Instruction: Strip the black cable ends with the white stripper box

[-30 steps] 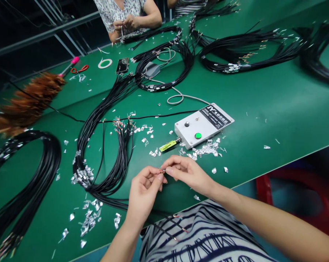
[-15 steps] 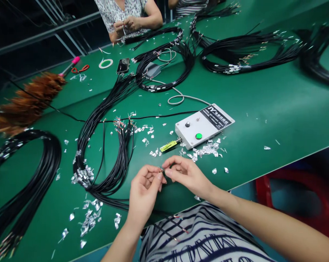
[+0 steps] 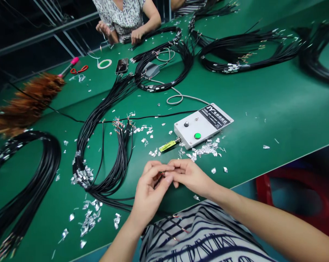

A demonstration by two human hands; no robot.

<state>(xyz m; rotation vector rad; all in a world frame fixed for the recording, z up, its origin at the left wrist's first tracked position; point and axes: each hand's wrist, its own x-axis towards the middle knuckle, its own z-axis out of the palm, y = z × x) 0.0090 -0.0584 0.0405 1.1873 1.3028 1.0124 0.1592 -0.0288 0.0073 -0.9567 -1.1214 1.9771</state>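
My left hand (image 3: 150, 187) is closed around the end of a thin black cable (image 3: 159, 177), its thumb and forefinger pinched near the bared coppery wires. My right hand (image 3: 190, 175) meets it from the right, fingertips pressed together at the same wire end; the exact contact is hidden by the fingers. To the left, a looped bundle of black cables (image 3: 121, 169) has bared coloured wire ends at its top, and its lower part runs under my left hand. Just beyond my hands lies a white control box (image 3: 190, 131) with a green button, a knob and a yellow-green tip (image 3: 167, 146).
Foil scraps (image 3: 90, 220) litter the green table (image 3: 252, 120). More cable coils (image 3: 48, 160) lie left and at the back. A grey pedal-like block (image 3: 151, 70), phone (image 3: 122, 66), tape roll (image 3: 104, 64), red scissors (image 3: 79, 69) and brown duster (image 3: 30, 96) are farther off. A co-worker (image 3: 126, 18) sits opposite.
My hands have come closer together, with the left fingers now folded over the wire end. Across the table, the co-worker's hands have moved apart, one raised with a white strip.
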